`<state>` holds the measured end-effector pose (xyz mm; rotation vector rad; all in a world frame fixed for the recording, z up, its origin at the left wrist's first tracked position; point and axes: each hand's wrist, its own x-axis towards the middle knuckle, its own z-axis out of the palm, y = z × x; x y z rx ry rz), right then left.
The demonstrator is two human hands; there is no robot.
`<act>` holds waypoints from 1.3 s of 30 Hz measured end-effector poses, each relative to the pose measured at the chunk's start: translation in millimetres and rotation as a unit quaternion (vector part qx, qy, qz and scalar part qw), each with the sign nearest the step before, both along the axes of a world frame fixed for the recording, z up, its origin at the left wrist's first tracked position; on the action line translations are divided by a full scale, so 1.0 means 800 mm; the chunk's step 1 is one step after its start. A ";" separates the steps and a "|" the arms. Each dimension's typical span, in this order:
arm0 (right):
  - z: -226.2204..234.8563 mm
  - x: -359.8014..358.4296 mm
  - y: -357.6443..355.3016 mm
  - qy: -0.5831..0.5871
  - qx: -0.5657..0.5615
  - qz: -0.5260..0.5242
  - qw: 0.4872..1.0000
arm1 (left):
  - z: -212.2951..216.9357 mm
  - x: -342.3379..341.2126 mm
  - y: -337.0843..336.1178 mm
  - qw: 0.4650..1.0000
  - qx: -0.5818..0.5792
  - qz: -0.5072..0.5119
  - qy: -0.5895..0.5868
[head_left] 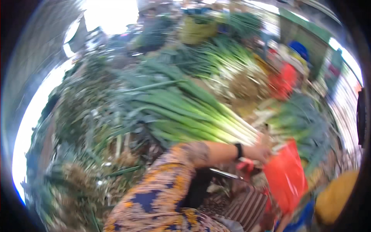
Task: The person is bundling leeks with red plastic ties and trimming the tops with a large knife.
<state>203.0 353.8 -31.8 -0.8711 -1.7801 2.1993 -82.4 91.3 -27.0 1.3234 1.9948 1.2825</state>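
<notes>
My left arm, in an orange and navy patterned sleeve with a black wristband, reaches across to the right. Its hand closes around the white root ends of a bunch of long green leeks, whose leaves fan out to the left. Motion blur softens the fingers. A bright red plastic sheet or bag hangs just right of that hand. Below the wrist is a shiny blade, beside a blurred red thing. A strip of bare skin shows low down by the red plastic; my right hand's fingers cannot be made out.
More leeks with brown roots lie behind, and another leafy bunch is at the right. Dark green trimmings pile up on the left. A person in red is at the far right. A yellow rounded thing stands near right.
</notes>
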 end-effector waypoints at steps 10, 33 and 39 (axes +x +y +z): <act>-0.011 0.056 -0.085 -0.139 0.070 0.137 0.978 | 0.174 0.243 -0.270 0.951 0.135 0.263 0.095; -0.003 -0.056 -0.176 -0.259 0.257 0.365 0.857 | -0.415 0.815 -0.486 0.470 -0.277 0.745 -0.384; 0.003 -0.107 -0.198 -0.277 0.316 0.409 0.810 | -0.367 0.847 -0.405 0.339 -0.172 0.785 -0.488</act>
